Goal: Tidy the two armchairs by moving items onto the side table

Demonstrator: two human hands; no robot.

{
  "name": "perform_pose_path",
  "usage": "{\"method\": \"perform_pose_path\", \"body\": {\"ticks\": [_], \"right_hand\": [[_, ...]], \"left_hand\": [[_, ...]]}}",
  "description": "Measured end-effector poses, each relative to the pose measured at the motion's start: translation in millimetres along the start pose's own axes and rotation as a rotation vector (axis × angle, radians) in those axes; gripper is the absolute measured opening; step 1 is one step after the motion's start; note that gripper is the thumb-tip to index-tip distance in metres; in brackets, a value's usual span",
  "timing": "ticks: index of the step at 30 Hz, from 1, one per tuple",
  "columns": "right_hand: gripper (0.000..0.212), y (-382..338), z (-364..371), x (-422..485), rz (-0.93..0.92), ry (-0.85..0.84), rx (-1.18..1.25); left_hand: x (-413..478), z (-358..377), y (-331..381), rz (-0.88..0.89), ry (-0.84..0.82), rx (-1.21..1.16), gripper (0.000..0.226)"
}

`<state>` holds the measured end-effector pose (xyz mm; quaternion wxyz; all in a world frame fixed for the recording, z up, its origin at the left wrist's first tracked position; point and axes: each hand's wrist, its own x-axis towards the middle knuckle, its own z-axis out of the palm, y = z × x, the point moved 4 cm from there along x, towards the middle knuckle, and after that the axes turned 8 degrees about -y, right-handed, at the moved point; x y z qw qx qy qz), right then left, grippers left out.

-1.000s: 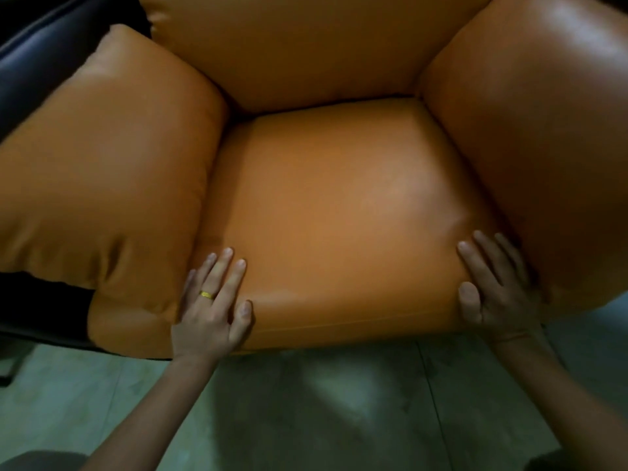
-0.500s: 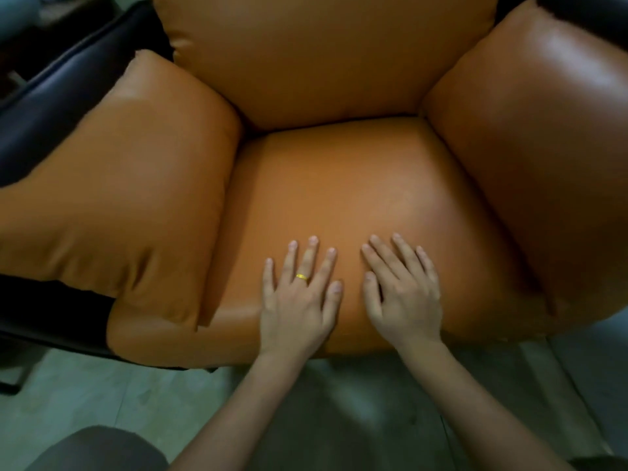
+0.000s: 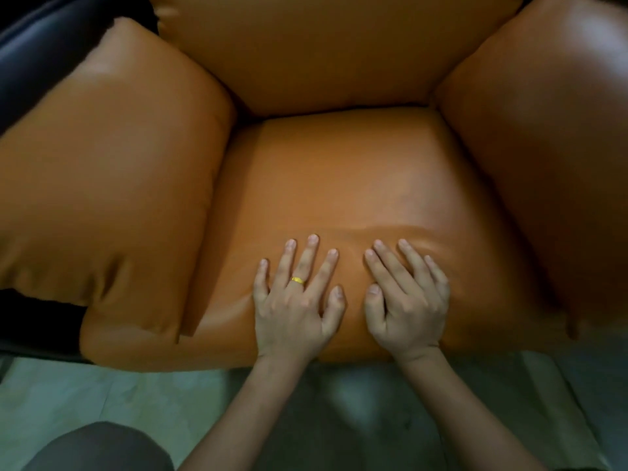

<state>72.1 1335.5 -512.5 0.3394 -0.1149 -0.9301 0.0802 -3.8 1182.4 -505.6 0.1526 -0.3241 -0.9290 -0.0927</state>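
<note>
Our left hand (image 3: 292,311) and right hand (image 3: 407,307) lie flat, fingers spread, holding nothing, side by side on the front of the seat cushion (image 3: 356,185). If we lean harder, the palms may slide on the smooth cover. The orange armchair (image 3: 119,147) stands directly before us, glossy and puffy.

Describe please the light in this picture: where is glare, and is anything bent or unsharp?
Head view: dim, warm light; soft glare on the seat cushion and the right armrest; the wide-angle lens bows the orange armchair outward; left hand and right hand, flat on the cushion, look fairly sharp; the floor is murky.
</note>
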Motion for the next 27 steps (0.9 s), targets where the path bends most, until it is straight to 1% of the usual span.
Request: {"method": "perform_pose_path", "body": {"ticks": [4, 7, 10, 12, 15, 20, 22, 23, 25, 27], "right_hand": [[0.045, -1.7, -4.3, -3.1, 0.026, 0.001, 0.002], [0.044, -2.9, -5.4, -4.3, 0.041, -0.033, 0.022], [0.044, -4.4, -9.6, -5.5, 0.095, -0.091, 0.027], [0.045, -8.4, -15.1, -4.8, 0.136, -0.16, 0.022], [0.049, -16.0, -26.2, -3.0, 0.185, -0.323, 0.027], [0.053, -24.1, -44.3, -2.4, 0.292, -0.634, 0.074], [0.056, -25.5, -52.9, 9.6, 0.336, -0.758, 0.124], [0.058, -25.1, -57.1, 19.9, 0.362, -0.828, 0.158], [0.056, -28.7, -69.2, 32.1, 0.466, -0.971, 0.248], [0.052, -31.7, -90.8, 35.5, 0.658, -1.054, 0.389]], "left_hand": [[-2.4, 1.3, -1.1, -0.002, -0.016, -0.006, 0.052], [-4.8, 2.2, -2.4, -0.001, -0.015, -0.017, 0.052], [-5.1, -0.2, -1.7, -0.011, -0.05, -0.027, 0.052], [-3.6, -4.9, -0.4, -0.016, -0.093, -0.03, 0.052], [-3.9, -20.1, 2.6, -0.027, -0.215, -0.051, 0.052], [-6.6, -45.7, -1.6, -0.037, -0.492, -0.193, 0.053], [-1.2, -60.5, -8.3, -0.089, -0.593, -0.324, 0.05], [3.4, -69.8, -13.4, -0.142, -0.636, -0.412, 0.049], [0.3, -90.1, -19.8, -0.231, -0.717, -0.549, 0.047], [-10.5, -112.0, -28.9, -0.299, -0.819, -0.701, 0.048]]}}
